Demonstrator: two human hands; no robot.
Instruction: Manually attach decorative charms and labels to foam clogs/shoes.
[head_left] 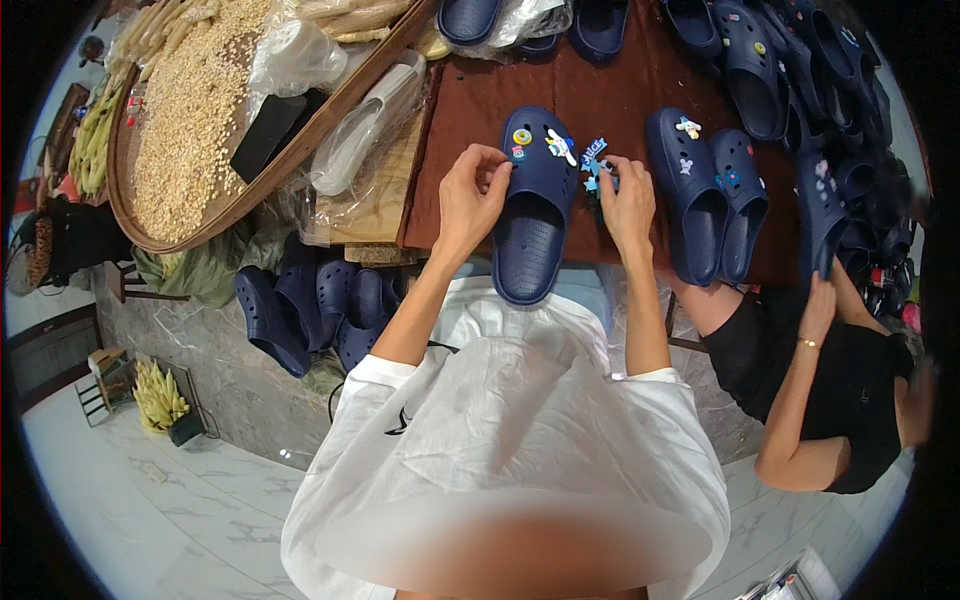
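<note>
A dark blue clog point(531, 240) lies in front of me on the table, toe pointing away. Its top carries a yellow round charm, a white-and-blue figure charm point(560, 147) and a small pink-and-teal charm. My left hand point(476, 195) is at the clog's left edge, thumb and fingers closed together beside the pink-and-teal charm; what lies between them is hidden. Right of the clog is a small cluster of blue shoe charms point(593, 165). My right hand point(628, 205) has its fingers curled down on these charms, its fingertips closed around one.
A brown cloth point(450, 130) covers the table. Two decorated clogs point(690, 210) lie to the right, beside a co-worker in black point(840, 390) holding another clog point(822, 210). More clogs pile up at far right. At left are a basket of kernels point(190, 120) and hanging clogs point(310, 300).
</note>
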